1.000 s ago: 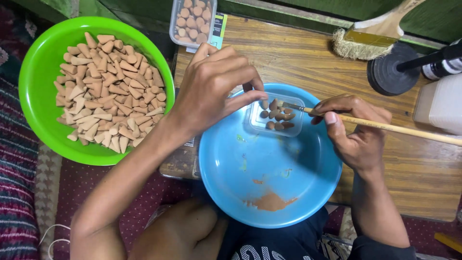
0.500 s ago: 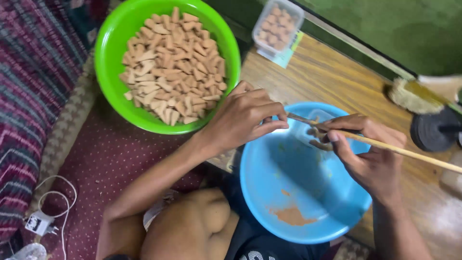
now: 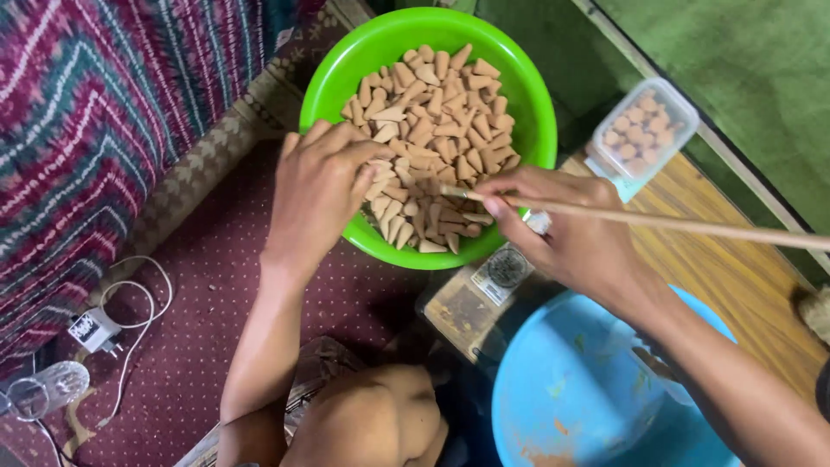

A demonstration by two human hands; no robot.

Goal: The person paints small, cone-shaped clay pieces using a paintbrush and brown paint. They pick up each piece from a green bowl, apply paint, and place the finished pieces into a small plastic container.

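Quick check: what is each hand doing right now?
Left hand: curled over the cones in the green bowl; grip cannot be told.
Right hand: closed on a thin wooden stick.

The left hand (image 3: 320, 186) is resting on the near rim of a green bowl (image 3: 328, 78) heaped with tan cones (image 3: 432, 130). The right hand (image 3: 562, 229) is pinching a long wooden stick (image 3: 692, 225), its tip touching the cones. A blue basin (image 3: 571, 389) is sitting beneath the right forearm.

Tan cones (image 3: 432, 147) fill a bright green bowl (image 3: 328, 78) beside a blue basin (image 3: 562, 389).
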